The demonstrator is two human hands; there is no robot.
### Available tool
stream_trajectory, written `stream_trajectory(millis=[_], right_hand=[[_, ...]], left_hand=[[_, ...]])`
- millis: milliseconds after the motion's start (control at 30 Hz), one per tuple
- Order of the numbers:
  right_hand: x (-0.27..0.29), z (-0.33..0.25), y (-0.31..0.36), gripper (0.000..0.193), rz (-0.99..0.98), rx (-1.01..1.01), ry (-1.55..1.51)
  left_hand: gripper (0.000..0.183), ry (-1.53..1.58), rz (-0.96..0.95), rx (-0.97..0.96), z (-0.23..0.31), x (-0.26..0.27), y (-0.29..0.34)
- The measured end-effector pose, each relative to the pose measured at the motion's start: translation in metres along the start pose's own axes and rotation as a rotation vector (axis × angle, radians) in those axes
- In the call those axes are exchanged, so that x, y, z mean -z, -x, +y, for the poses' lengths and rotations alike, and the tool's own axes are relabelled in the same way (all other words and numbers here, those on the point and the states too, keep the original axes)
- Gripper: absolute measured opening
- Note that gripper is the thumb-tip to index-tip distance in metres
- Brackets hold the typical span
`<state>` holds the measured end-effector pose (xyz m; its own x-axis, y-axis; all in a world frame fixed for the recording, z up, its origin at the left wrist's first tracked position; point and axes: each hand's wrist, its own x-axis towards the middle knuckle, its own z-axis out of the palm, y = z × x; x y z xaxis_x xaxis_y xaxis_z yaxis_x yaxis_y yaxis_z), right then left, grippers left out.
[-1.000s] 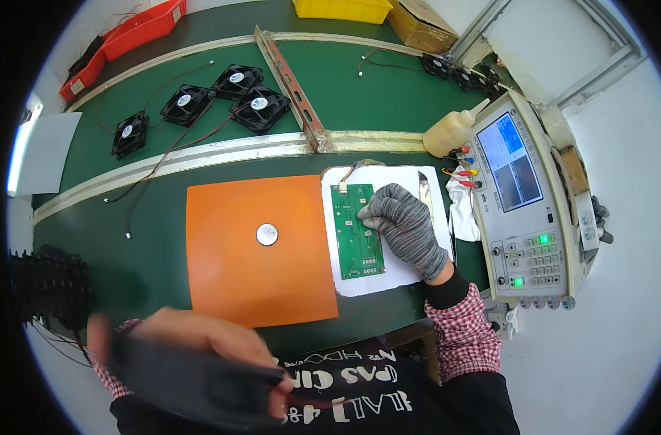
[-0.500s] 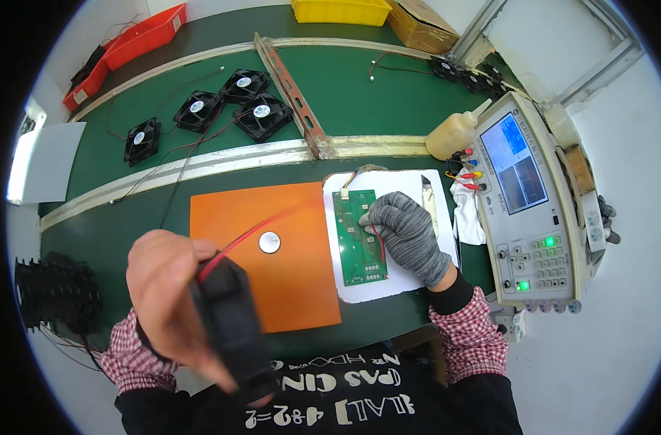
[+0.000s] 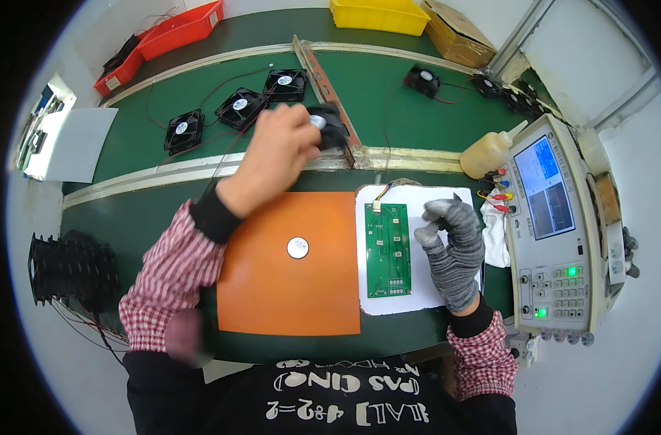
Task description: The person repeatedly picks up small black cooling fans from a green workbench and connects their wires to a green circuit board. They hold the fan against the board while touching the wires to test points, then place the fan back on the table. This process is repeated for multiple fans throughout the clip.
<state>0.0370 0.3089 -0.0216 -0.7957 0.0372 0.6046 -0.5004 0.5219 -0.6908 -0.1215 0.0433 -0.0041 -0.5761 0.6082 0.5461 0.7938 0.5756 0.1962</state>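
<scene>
My bare left hand (image 3: pixel 283 145) reaches across the bench, its fingers closed on the edge of a black cooling fan (image 3: pixel 330 126) beside the upright metal divider (image 3: pixel 324 83). My right hand (image 3: pixel 453 246), in a grey striped knit glove, hovers over the white board (image 3: pixel 428 283); thumb and fingers are curled but apart, with nothing visible between them. Left of it lies a green circuit board (image 3: pixel 388 254) with a small white connector and wires at its top. An orange sheet (image 3: pixel 290 297) bearing a round white disc (image 3: pixel 298 247) lies beside it.
Several black fans (image 3: pixel 240 109) lie left of the divider; another fan (image 3: pixel 422 81) is right of it. A glue-coloured bottle (image 3: pixel 482 156) and a test instrument (image 3: pixel 555 196) stand at right. Stacked fans (image 3: pixel 73 268) stand left. Red (image 3: pixel 178 32) and yellow bins (image 3: pixel 379 17) are behind.
My left hand has let go of the fan it held near me and moved forward to another fan. A fan now appears right of the divider. My right hand has lifted off the circuit board.
</scene>
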Motion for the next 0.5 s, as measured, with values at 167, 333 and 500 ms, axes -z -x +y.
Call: stream_trajectory(millis=[167,333,500], right_hand=[[-0.008,-0.026,-0.006,0.049,-0.269,0.199,0.039],[-0.006,-0.014,-0.001,0.043,-0.425,0.476,0.220],[0.008,-0.004,-0.013,0.015,-0.364,0.083,0.576]], left_hand=[[0.008,0.495,-0.282,-0.689,0.099,0.064,0.035],[0.008,0.318,-0.387,-0.727,0.103,0.081,0.071],[0.012,-0.349,-0.064,-0.122,0.017,0.109,0.066]])
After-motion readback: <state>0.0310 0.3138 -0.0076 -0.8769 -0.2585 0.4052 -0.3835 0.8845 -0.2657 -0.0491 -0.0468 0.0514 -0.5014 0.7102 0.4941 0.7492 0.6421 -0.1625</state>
